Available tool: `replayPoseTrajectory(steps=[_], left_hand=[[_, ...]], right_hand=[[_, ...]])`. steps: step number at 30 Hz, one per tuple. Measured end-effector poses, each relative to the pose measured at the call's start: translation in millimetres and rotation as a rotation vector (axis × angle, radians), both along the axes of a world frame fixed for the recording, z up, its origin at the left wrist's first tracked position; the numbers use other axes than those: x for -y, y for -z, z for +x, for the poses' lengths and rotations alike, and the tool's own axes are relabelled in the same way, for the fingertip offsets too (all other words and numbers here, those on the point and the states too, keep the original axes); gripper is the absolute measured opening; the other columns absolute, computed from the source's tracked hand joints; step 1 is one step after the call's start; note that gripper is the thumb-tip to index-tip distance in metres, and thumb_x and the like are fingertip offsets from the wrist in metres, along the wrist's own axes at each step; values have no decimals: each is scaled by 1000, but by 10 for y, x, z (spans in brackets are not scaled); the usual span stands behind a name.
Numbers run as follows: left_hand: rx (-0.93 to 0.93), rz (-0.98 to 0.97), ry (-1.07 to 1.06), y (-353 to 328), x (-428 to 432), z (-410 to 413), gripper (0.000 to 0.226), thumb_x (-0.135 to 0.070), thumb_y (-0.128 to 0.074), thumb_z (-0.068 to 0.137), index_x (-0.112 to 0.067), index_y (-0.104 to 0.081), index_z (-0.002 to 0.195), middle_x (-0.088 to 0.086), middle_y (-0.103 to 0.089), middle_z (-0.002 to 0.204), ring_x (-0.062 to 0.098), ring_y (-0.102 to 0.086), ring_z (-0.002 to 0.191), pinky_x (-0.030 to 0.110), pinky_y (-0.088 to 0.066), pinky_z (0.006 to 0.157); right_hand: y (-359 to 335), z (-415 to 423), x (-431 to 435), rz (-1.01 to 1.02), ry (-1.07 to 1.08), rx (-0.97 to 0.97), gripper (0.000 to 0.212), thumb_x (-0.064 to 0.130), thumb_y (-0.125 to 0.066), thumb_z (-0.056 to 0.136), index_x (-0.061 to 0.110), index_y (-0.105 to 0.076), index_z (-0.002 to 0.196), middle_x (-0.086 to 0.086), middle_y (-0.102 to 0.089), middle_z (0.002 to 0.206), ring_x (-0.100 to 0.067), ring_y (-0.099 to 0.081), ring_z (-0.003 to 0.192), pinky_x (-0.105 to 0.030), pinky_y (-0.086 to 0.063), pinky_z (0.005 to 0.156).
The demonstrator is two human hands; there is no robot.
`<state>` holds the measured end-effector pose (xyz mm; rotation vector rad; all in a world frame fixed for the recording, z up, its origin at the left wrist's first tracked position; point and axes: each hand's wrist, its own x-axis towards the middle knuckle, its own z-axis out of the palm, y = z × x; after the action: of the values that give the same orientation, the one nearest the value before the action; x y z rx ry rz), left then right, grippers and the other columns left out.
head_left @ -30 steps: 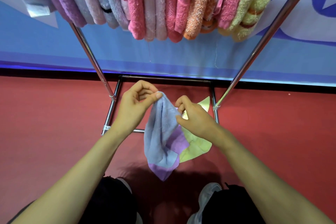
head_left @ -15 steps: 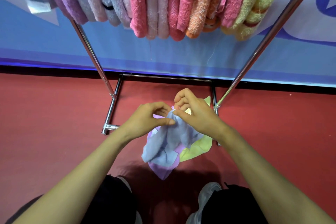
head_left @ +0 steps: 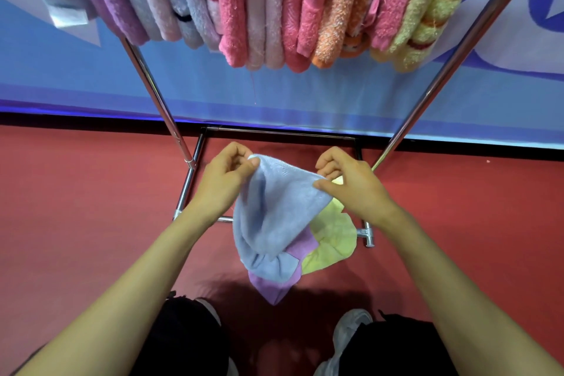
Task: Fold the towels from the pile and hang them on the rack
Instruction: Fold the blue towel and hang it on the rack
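A light blue towel (head_left: 274, 217) hangs between both hands above the red floor. My left hand (head_left: 222, 183) pinches its top left corner and my right hand (head_left: 351, 186) pinches the top right corner, so the upper edge is stretched between them. Below it on the floor lie a purple towel (head_left: 271, 287) and a yellow towel (head_left: 332, 241), partly hidden by the blue one. The chrome rack (head_left: 152, 91) stands in front of me, and several folded towels (head_left: 259, 6) in purple, pink, orange and yellow hang from its top.
The rack's base frame (head_left: 189, 189) lies on the red floor (head_left: 76, 207) around the pile. A blue wall banner (head_left: 305, 94) runs behind the rack. My dark trouser legs and a white shoe (head_left: 348, 330) fill the bottom of the view.
My hands were close together on the bunched blue towel. They have moved apart and up, spreading its top edge between them.
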<state>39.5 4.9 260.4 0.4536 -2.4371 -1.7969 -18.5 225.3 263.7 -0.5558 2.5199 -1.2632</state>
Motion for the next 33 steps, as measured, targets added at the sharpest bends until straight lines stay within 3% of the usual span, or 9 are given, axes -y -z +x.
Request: replayPoseTrajectory(steps=[3,5,9,12,16,19,21,28,33], left_hand=[[92,-285,135,98,2,7,11,-14,-62,88,-18,-56,81,-7,-55,68,8,-48,62,25,-41,66],[156,-375,296,138,-25,41,20,-8,-66,84,-24,-56,77,-11,-58,67,0,-51,59,24,-41,66],[102,-276,436,148,-229,120,24,-17,-79,76,-17,-63,94,-8,-68,91,4,-63,86,19,-48,80],[-9,-200,346,129,-365,137,25,-24,-79,77,-16,-64,95,-9,-69,93,2,-63,89,12,-46,81],[-99,-169,222,120,-406,134,32,-28,-79,77,-23,-61,104,-12,-66,104,3,-63,95,16,-47,84],[-110,-183,179,78,-404,130,10,-29,-78,78,-30,-69,84,-16,-69,85,1,-63,83,14,-46,78],[-122,-138,153,63,-389,131,10,-24,-76,80,-29,-69,74,-18,-69,75,1,-62,73,14,-46,73],[-159,22,41,-27,-272,70,2,-14,-74,82,-16,-73,81,-12,-70,78,2,-59,72,16,-47,77],[-23,-55,165,75,-269,79,8,-23,-68,84,-29,-71,81,-8,-57,67,6,-48,65,25,-43,68]], right_hand=[[-15,-9,23,-76,71,-28,24,4,-70,80,21,-55,89,7,-62,79,-10,-59,73,-17,-48,72],[-49,13,51,-134,59,-39,21,4,-68,82,20,-57,90,6,-64,81,-6,-61,77,-12,-46,73],[-55,78,126,-110,-67,-48,20,7,-67,85,22,-58,94,7,-67,87,-2,-63,84,-14,-46,79],[-85,86,141,-127,-58,-35,20,10,-69,84,24,-58,93,10,-70,83,-3,-64,83,-19,-48,80],[-154,109,149,-167,-74,12,23,7,-70,82,20,-57,96,13,-72,79,-6,-65,82,-25,-49,81],[-157,128,166,-157,-106,20,26,6,-70,82,21,-57,97,14,-72,81,-4,-63,80,-26,-48,81],[-146,111,151,-186,-95,22,27,8,-73,80,21,-58,98,15,-71,80,-4,-63,80,-21,-48,79],[-54,24,90,-155,-52,104,33,6,-78,76,30,-58,89,10,-63,78,-4,-58,74,-17,-48,78],[-62,34,109,-248,-10,111,35,2,-72,80,28,-53,94,8,-66,78,-9,-60,74,-24,-50,79]])
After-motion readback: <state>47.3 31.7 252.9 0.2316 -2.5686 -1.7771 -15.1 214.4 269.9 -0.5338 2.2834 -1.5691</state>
